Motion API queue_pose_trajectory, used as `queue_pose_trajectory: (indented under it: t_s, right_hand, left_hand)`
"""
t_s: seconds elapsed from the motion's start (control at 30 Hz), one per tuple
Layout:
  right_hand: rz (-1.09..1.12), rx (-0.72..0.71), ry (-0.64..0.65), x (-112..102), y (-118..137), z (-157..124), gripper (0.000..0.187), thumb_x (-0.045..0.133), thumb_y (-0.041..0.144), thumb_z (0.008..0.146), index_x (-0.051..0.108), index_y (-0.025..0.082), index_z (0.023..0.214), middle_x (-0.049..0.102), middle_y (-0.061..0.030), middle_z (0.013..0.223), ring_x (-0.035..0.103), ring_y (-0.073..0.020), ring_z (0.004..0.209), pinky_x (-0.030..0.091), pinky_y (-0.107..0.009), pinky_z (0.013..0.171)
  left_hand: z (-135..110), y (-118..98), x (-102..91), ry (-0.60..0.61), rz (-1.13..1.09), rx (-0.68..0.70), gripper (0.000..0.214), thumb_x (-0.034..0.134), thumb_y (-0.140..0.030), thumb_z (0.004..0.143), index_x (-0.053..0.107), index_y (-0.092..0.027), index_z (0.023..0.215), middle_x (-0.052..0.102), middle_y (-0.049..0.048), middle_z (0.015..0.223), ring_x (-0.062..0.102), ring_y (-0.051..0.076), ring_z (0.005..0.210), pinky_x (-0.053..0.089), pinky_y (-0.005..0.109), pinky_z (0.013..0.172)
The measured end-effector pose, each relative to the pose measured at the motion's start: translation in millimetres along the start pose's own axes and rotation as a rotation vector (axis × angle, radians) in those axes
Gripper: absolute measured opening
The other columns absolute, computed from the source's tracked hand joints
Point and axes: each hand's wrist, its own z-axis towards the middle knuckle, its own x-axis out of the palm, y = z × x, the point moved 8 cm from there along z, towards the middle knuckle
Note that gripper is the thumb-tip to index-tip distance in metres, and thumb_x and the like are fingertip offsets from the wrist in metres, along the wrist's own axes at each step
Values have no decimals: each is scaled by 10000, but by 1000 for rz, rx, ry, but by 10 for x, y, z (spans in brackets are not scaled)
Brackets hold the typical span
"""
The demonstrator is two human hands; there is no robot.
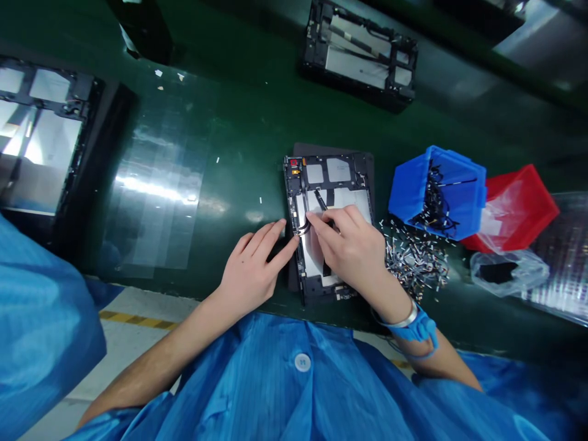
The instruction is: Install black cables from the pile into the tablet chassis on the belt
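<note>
“Fingers of the right hand (351,245) are being curled low over the opened device (339,170); is anything being pinched?”

“That cannot be told: a slender dark piece (320,199) and a thin black cable (305,229) are being partly covered by them.”

“And the left hand (255,263)?”

“It is being held spread, thumb apart from fingers, with nothing visibly being gripped. The device's left long edge is being touched by the thumb; the fingers are being held just beside it.”

“Which relation is mattering most?”

“The cable is being flanked by the right index tip and the left thumb. Directly beneath the right hand, the nearer one, the device is being supported on a dark pad (333,149), its long axis being pointed away from the body, far end tilted slightly left.”

“Edges and room?”

“The near short side is being closely bordered by the tabletop edge. Rightward, room is being limited by a pile of small pieces (416,263) and a blue bin (466,211). More is being offered leftward, toward clear sheets (160,208), and beyond, toward another opened unit (361,58).”
</note>
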Motion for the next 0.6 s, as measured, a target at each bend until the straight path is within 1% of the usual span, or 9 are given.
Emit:
queue_pose_trajectory:
  t_s: [0.13, 0.23, 0.3, 0.37, 0.43, 0.5, 0.53, 0.6]
  right_hand:
    - [-59, 9, 21, 84, -22, 37, 267, 445, 154, 940, 659, 140, 1099, 598, -59, 753, 454, -175, 750, 334, -287, 554]
    - [-88, 23, 22, 127, -68, 101, 305, 427, 135, 935, 659, 138, 1133, 588, -56, 728, 472, -178, 756, 324, -279, 540]
    - [-73, 35, 24, 104, -107, 119, 329, 412, 126, 933, 652, 153, 1157, 602, -53, 744, 493, -177, 762, 349, -275, 548]
    - [-9, 63, 3, 6, -159, 76, 345, 407, 130, 935, 633, 181, 1189, 628, -48, 799, 517, -171, 776, 399, -276, 595]
    - [47, 145, -51, -151, -252, -50, 352, 422, 150, 935, 607, 210, 1228, 651, -50, 890, 546, -169, 816, 445, -288, 674]
    - [30, 288, -104, -300, -381, -257, 361, 448, 187, 928, 585, 201, 1261, 660, -72, 964, 570, -185, 867, 456, -305, 716]
    - [-14, 370, -101, -340, -443, -375, 372, 451, 213, 931, 572, 188, 1281, 664, -83, 968, 576, -195, 863, 450, -310, 705]
    - [-104, 486, -23, -336, -513, -584, 388, 449, 287, 939, 572, 149, 1281, 675, -90, 892, 580, -204, 792, 422, -309, 644]
  left_hand:
    - [-3, 0, 27, 17, 23, -3, 462, 429, -39, 844, 545, -146, 1278, 542, 205, 1343, 542, 299, 1211, 450, 393, 873]
    - [-6, 0, 47, 21, 11, 7, 467, 424, -35, 846, 534, -136, 1288, 543, 212, 1336, 546, 307, 1201, 454, 404, 872]
    - [-11, 14, 50, 24, -9, 1, 479, 418, -35, 850, 520, -138, 1306, 541, 212, 1336, 538, 313, 1209, 453, 416, 878]
    - [-24, 26, 35, 32, -49, -15, 513, 411, -30, 853, 488, -168, 1341, 537, 190, 1345, 522, 300, 1233, 449, 416, 898]
    - [-54, 40, -11, 16, -126, -67, 548, 417, -37, 864, 427, -197, 1388, 524, 164, 1363, 508, 269, 1253, 443, 403, 935]
    - [-109, 60, -68, -29, -191, -173, 552, 446, -87, 889, 363, -196, 1423, 515, 157, 1370, 504, 246, 1255, 431, 397, 974]
    - [-146, 60, -82, -48, -201, -233, 538, 461, -128, 903, 350, -189, 1426, 509, 162, 1375, 497, 248, 1261, 420, 407, 991]
    - [-214, 8, -56, -49, -179, -311, 497, 476, -229, 928, 365, -179, 1410, 483, 175, 1400, 454, 279, 1306, 390, 453, 1020]
